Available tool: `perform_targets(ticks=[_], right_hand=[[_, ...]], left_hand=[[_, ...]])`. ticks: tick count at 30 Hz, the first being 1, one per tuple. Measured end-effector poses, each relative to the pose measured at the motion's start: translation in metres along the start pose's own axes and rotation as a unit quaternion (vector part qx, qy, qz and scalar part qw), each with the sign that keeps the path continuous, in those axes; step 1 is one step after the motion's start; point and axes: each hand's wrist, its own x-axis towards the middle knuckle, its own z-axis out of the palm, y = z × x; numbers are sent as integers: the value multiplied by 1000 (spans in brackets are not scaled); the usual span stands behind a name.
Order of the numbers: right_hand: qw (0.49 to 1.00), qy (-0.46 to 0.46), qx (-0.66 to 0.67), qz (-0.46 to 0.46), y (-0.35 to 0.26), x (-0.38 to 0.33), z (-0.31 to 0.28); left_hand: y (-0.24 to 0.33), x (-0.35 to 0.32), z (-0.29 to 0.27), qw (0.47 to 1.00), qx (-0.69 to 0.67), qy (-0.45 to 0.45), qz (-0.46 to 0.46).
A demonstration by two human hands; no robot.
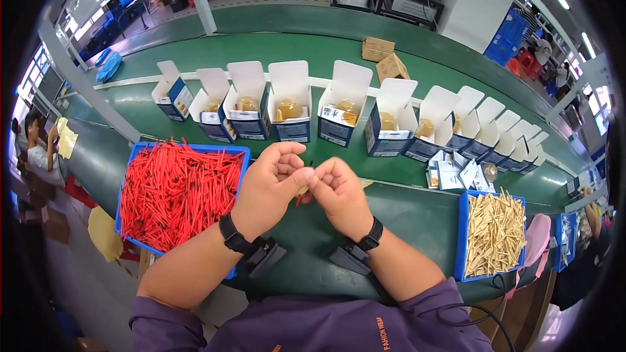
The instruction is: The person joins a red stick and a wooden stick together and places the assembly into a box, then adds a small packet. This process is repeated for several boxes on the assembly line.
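Both hands meet over the green worktop (404, 221), fingertips pressed together around a thin red stick with a dark tip (301, 197). The left hand (270, 186) curls its fingers and pinches the stick between thumb and forefinger; the right hand (339, 192) closes on the same small piece from the other side, and a pale sliver shows just under the thumbs, too small to tell what it is.

Just to the left of the left hand sits a blue plastic tray heaped with red sticks (179, 192). Well to the right of the right hand stands a second blue tray of pale wooden sticks (493, 231). Beyond both hands runs a row of open white-and-blue cardboard boxes (290, 114), each with a yellowish item inside.

The step in hand looks like fitting or joining the red stick to a small part. The next move probably calls for a steady pinch and exact alignment at the fingertips.
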Motion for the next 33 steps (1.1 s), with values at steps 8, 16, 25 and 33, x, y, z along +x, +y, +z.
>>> perform_targets(ticks=[8,16,25,33], right_hand=[[998,28,-26,-51,-12,1,-32],[994,82,-56,-39,-17,1,-42],[996,84,-39,17,-34,-3,-62],[891,257,-326,-183,-85,5,-76]], left_hand=[[3,2,8,961,-46,-121,-243],[-10,12,13,969,9,-88,-231],[-1,22,21,961,37,-136,-238],[-5,72,43,913,371,-61,160]])
